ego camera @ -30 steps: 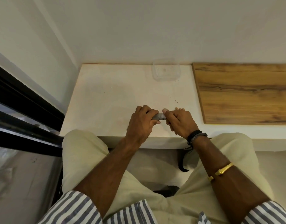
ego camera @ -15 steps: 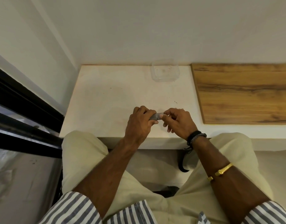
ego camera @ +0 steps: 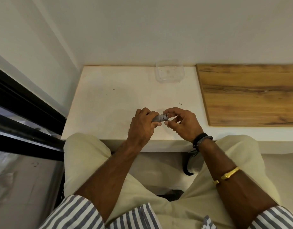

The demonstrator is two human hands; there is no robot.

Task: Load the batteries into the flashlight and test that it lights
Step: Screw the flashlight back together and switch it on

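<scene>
Small grey flashlight [ego camera: 159,117], held just above the near part of the white table [ego camera: 109,103], roughly level, exposed end pointing right. Left hand [ego camera: 142,128] wrapped around the barrel, fingers curled over the top, thumb underneath: a closed, full grip hiding most of the body. Right hand [ego camera: 183,124] half open at the exposed end, thumb and forefinger pinched toward the rim, remaining fingers loosely spread; contact with the end likely, but too small to confirm, and no way to tell whether a cap or a battery sits between those fingertips. No loose batteries visible anywhere, perhaps already inside or hidden in a palm.

Handling, as a judgement: rigid metal-looking tube, light, not fragile, smooth enough to twist in a slack grip. Ridged band near the exposed end looks like the best purchase for turning. Best hold: 1 hand clamped around the barrel, the other on the ridged end with 2 fingertips. Risk of cross-threading or dropping a small part if tilted down.

Clear plastic container [ego camera: 170,74] at the back edge, well apart. Wooden board [ego camera: 250,95] to the right.
</scene>
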